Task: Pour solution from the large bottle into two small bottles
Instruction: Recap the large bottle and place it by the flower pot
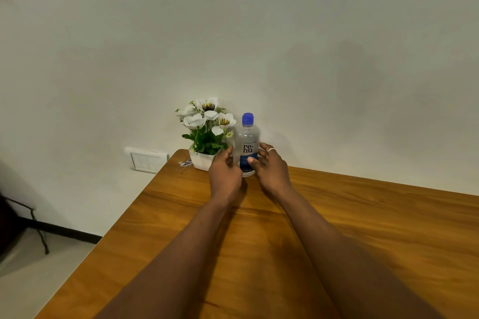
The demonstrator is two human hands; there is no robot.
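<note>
Presently the large bottle (247, 141) stands upright on the bench (337, 215), at the far edge close to the wall (259, 33). The bottle is clear, with a "renu" label (247, 149) that is white above and blue below. The blue cap (247, 119) is on, and no liquid level can be read through the plastic.

Both forearms reach forward across the wood from the near edge, and the hands meet at the bottle's lower half.

The right hand (270, 168) holds the bottle. Its thumb (251, 160) lies across the blue part of the label, and the fingers curl round the right side. A pale ring (270, 149) sits on one of those fingers.

The left hand (225, 171) is drawn in narrow against the bottle's left flank, fingers curled. Glare on the plastic hides the contact there, so whether this hand grips the bottle or only sits beside it cannot be told.

Just left of the bottle, a white flower pot (199, 162) sits at the bench's far left corner. Its white flowers (207, 119) have dark and yellow centres, and its green leaves nearly brush the bottle's shoulder. A small printed scrap (185, 162) lies at the pot's foot, too small to read.

A white switch plate (146, 159) is on the wall, low and left of the bench. Further left, a thin dark stand leg (39, 230) angles down to the pale floor (31, 280).
</note>
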